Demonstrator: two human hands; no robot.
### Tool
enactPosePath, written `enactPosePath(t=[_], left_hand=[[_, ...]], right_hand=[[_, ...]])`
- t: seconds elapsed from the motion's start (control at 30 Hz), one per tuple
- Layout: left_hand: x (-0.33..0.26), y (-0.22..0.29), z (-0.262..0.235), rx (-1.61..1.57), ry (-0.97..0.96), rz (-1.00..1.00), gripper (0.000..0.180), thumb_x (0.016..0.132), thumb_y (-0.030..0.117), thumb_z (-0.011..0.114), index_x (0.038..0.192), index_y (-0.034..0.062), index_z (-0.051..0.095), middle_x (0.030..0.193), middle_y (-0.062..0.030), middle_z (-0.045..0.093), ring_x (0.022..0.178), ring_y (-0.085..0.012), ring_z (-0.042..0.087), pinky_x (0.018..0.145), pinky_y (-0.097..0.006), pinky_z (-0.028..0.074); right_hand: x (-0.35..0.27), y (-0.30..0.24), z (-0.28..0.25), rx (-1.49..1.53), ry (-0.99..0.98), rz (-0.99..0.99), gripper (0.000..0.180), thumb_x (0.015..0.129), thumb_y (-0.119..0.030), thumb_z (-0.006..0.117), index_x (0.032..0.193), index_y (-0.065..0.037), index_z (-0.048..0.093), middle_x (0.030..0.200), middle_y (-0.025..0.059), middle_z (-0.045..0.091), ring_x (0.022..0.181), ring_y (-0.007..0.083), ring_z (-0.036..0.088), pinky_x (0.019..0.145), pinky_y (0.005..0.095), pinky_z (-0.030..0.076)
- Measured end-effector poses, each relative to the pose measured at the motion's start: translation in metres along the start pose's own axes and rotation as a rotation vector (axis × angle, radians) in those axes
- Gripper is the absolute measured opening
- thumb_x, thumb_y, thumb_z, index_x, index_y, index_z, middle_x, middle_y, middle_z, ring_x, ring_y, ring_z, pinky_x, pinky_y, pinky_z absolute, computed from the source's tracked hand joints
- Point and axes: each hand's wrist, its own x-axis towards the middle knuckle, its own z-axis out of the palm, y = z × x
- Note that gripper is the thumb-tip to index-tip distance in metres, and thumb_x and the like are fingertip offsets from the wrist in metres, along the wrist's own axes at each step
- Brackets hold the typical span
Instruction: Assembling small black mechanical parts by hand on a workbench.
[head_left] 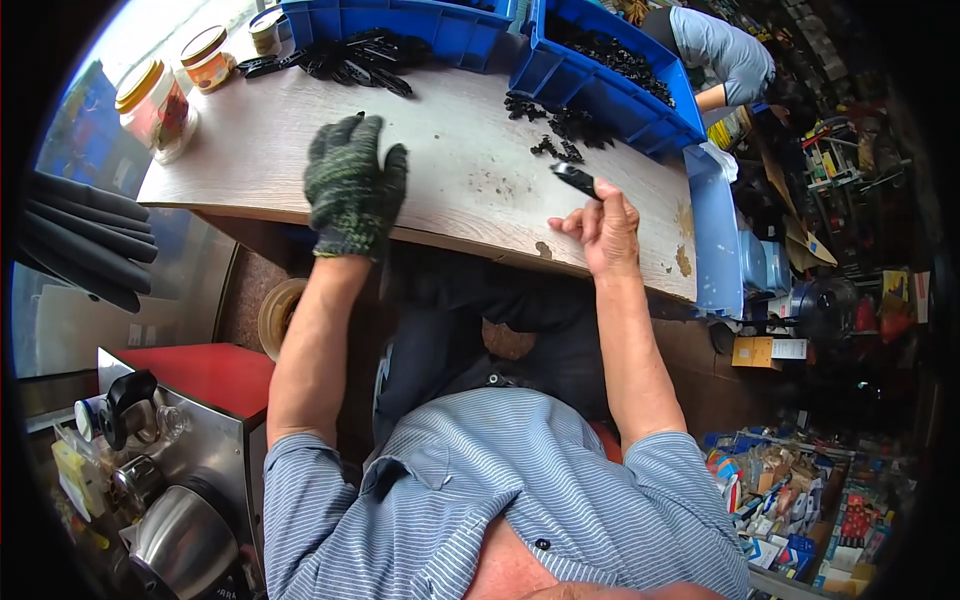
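Observation:
My left hand (352, 185), in a dark green and black knitted glove, is over the front left of the table (450, 150). Its thumb stands apart from the fingers, and I see nothing held in it. My bare right hand (605, 228) is at the table's front right, pinching a short black piece with a shiny end (575, 181) between thumb and forefinger; its exact kind is unclear. Small black parts (570, 130) lie scattered beyond that hand. Past the left hand is a heap of long black pieces (365, 62).
Two blue bins, one at the back (400, 30) and one at the back right (610, 85), hold black parts. Lidded jars (158, 110) line the left end. A blue crate (716, 240) adjoins the table's right edge. Another person (720, 55) bends beyond it.

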Motion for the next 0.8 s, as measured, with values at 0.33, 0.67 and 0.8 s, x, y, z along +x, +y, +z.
enactPosePath(t=[0.33,0.67,0.8], left_hand=[[0.011,-0.046,0.003,0.257,-0.275,0.023,0.024,0.094,0.033,0.060,0.095,0.0109,0.070,0.091,-0.0123,0.067,0.086,-0.0344,0.063,0.072,-0.049,0.052],[0.007,-0.013,0.009,0.043,-0.356,0.183,0.037,0.093,0.026,0.063,0.129,0.0194,0.062,0.098,-0.0101,0.067,0.089,-0.0345,0.064,0.076,-0.048,0.054],[0.011,-0.018,0.016,-0.014,-0.281,0.178,0.032,0.093,0.026,0.063,0.124,0.0186,0.066,0.097,-0.0099,0.068,0.091,-0.0351,0.064,0.080,-0.048,0.053]], right_hand=[[0.030,-0.023,-0.060,-0.049,0.480,-0.029,0.032,0.085,-0.030,0.077,0.095,-0.007,0.057,0.046,0.0032,0.042,0.046,0.0238,0.056,0.066,0.0513,0.062],[0.053,-0.010,0.010,-0.419,0.189,0.085,0.023,0.084,-0.020,0.079,0.096,-0.007,0.065,0.050,-0.0028,0.046,0.043,0.0105,0.053,0.054,0.0344,0.060],[0.064,-0.008,0.025,-0.553,0.195,0.091,0.017,0.083,-0.017,0.079,0.092,-0.008,0.069,0.065,0.0018,0.058,0.043,0.0093,0.050,0.043,0.0297,0.055]])
